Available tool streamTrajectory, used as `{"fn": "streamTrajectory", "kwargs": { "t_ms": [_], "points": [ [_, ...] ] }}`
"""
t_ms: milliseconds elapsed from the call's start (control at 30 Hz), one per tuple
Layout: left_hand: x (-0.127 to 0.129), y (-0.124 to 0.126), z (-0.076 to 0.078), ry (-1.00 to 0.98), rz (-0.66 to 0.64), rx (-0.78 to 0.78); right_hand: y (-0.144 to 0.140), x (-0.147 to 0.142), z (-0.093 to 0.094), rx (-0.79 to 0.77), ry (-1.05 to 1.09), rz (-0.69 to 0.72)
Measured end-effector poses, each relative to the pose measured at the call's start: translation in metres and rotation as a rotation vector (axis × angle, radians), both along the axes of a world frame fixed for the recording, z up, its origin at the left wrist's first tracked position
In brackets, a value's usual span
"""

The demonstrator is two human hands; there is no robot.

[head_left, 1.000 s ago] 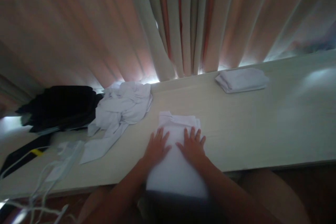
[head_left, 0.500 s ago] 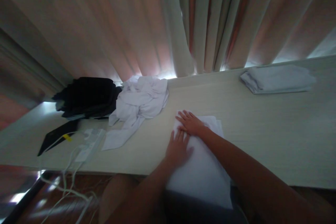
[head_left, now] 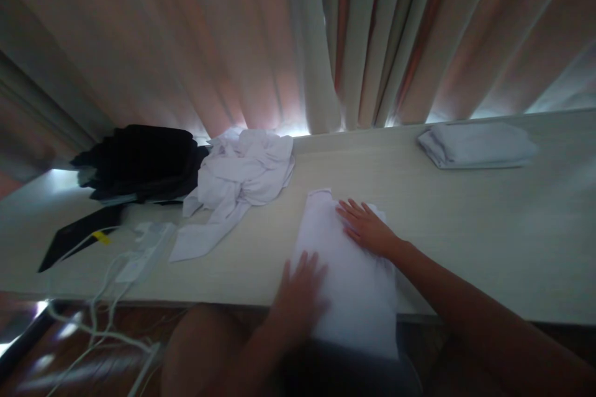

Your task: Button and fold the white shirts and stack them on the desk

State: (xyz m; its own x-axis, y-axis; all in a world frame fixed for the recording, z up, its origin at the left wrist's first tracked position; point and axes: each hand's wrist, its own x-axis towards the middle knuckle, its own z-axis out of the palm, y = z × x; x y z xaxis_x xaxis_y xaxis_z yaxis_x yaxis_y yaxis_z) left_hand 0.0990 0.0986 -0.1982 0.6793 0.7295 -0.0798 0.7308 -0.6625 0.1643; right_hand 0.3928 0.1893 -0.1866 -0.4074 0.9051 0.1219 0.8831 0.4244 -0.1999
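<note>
A white cloth garment [head_left: 347,279], partly folded into a long shape, lies on the table in front of me and hangs over the front edge towards my lap. My right hand [head_left: 367,229] rests flat on its upper right part, fingers spread. Lower down, at the cloth's left edge, my left hand [head_left: 300,291] is open with its fingers apart and somewhat blurred. Whether the left palm presses on the cloth or hovers just over it, I cannot tell.
A crumpled white garment [head_left: 246,167] lies behind, beside a stack of black clothes [head_left: 144,161]. At left are a dark flat object [head_left: 81,232] and a white power strip [head_left: 144,254] with cables. A folded white garment [head_left: 484,146] sits at back right, before the curtains [head_left: 261,37].
My right hand has slid right across the cloth, away from its top left corner. My left hand has drawn back towards me, down the left edge. The view has shifted slightly.
</note>
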Motion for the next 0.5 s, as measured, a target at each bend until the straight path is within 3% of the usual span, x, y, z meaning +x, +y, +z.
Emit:
{"fn": "streamTrajectory", "kwargs": {
  "t_ms": [100, 233, 367, 500],
  "points": [
    [-0.012, -0.017, -0.009, -0.005, -0.066, -0.053, -0.028, 0.025, -0.015, -0.061, -0.023, -0.039],
    [-0.026, -0.022, -0.01, -0.013, -0.229, -0.098, -0.033, 0.034, -0.024, -0.129, -0.021, -0.071],
    [-0.054, -0.013, -0.007, 0.038, -0.258, -0.061, -0.044, 0.034, -0.002, -0.063, -0.003, -0.094],
    [-0.077, 0.008, 0.003, 0.109, -0.186, -0.017, -0.091, 0.05, 0.026, -0.14, 0.072, 0.124]
  ]
}}
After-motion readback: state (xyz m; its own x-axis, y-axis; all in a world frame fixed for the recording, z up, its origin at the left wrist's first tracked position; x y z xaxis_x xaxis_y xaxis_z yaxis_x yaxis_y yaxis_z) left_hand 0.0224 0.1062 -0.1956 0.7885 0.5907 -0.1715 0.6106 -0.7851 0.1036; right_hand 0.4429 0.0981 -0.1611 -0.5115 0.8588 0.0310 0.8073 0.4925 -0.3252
